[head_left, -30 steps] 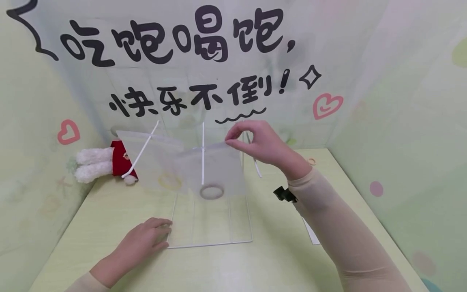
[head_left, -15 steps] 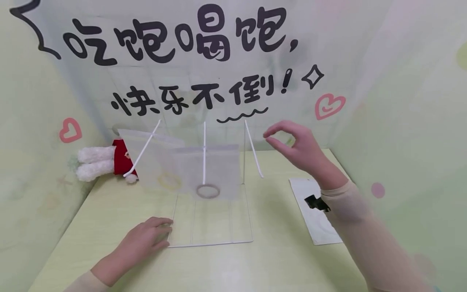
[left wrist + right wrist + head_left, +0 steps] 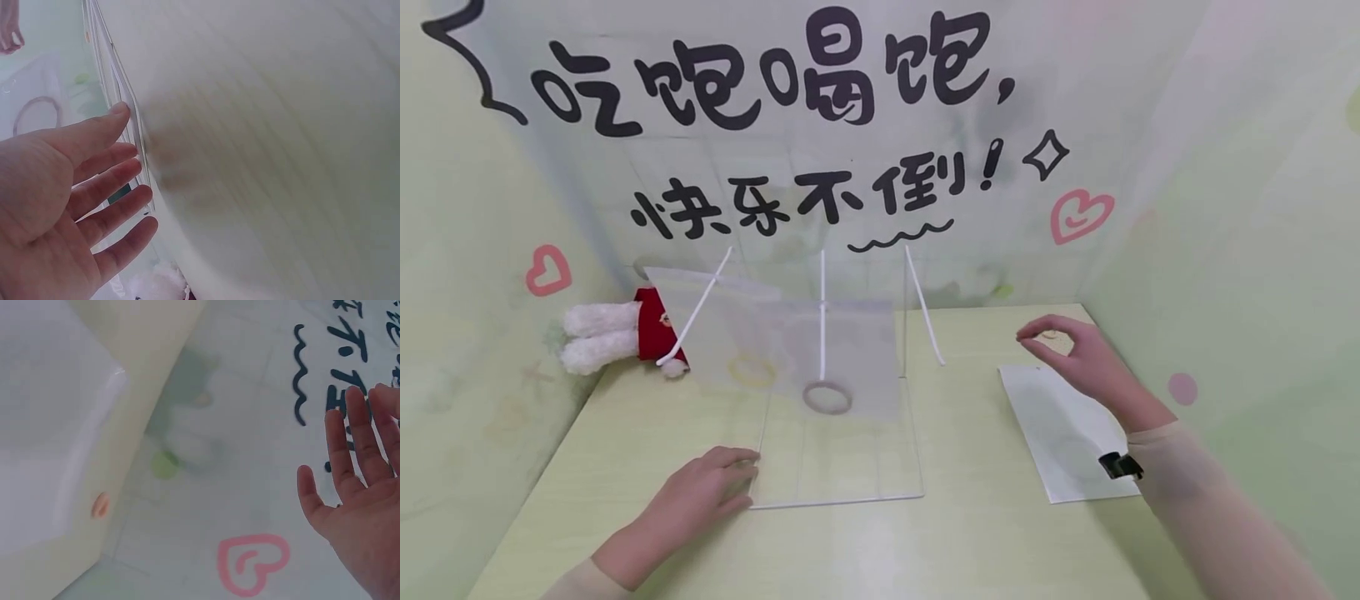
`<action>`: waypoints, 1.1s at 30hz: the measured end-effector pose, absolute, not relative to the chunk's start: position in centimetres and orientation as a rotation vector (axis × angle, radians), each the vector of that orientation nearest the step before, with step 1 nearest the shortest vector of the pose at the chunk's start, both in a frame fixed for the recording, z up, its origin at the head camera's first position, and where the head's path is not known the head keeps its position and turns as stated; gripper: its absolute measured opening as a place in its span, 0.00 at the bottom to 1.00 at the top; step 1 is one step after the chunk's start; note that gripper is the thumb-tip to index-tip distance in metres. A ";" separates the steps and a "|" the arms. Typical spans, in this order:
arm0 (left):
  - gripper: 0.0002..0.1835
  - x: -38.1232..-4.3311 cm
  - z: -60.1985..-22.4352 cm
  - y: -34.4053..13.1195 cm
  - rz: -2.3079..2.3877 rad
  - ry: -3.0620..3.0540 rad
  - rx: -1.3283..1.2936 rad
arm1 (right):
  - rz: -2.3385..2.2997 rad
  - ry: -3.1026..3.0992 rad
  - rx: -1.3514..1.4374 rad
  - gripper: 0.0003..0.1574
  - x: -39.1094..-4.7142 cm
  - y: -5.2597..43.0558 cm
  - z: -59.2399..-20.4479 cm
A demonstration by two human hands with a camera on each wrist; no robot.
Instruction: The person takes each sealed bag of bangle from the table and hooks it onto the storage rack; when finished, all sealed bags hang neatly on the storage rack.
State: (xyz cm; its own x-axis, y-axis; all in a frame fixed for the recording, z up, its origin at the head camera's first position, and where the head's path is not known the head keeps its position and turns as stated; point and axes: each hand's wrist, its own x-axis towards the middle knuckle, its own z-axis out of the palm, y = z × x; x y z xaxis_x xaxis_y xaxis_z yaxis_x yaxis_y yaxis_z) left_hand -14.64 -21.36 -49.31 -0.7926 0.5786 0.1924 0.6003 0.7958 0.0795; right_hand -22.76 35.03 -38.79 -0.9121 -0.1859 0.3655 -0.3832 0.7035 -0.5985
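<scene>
A white wire rack [image 3: 835, 503] stands on the table, with three slanted prongs. My left hand [image 3: 692, 492] rests at the left side of its base, fingers extended; in the left wrist view the thumb and fingertips lie along the wires [image 3: 133, 122]. From the middle prong [image 3: 823, 342] hangs a translucent bag [image 3: 872, 358] holding a greyish ring [image 3: 827, 412]. Another translucent bag [image 3: 703, 333], with a yellowish ring [image 3: 732, 367], hangs at the left prong. The right prong [image 3: 925, 308] is bare. My right hand [image 3: 1090, 354] hovers above a white packet [image 3: 1060, 442], thumb and forefinger rounded, holding nothing.
At the back left lies a plush toy [image 3: 598, 337] with white legs and red clothing. A small orange-pink ring [image 3: 100, 505] lies near the table's back edge, beyond the packet. Walls with printed lettering and hearts enclose the table on three sides.
My right hand has let go of the top edge of the middle bag and moved right and down, over the white packet. The left hand has stayed at the rack's base.
</scene>
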 end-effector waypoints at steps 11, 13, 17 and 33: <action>0.18 -14.6 -49.4 -21.3 -0.196 -2.808 -0.928 | 1.078 -2.738 0.533 0.10 -23.3 40.8 -42.6; 0.17 -14.6 -49.4 -21.3 -0.201 -2.809 -0.928 | 1.054 -2.765 0.526 0.10 -23.5 41.7 -43.0; 0.17 -14.7 -49.4 -21.3 -0.212 -2.809 -0.948 | 1.032 -2.818 0.493 0.10 -23.9 43.3 -43.9; 0.19 -14.7 -49.1 -21.2 -0.176 -2.846 -0.952 | 0.760 -3.005 0.381 0.15 -26.2 47.7 -47.3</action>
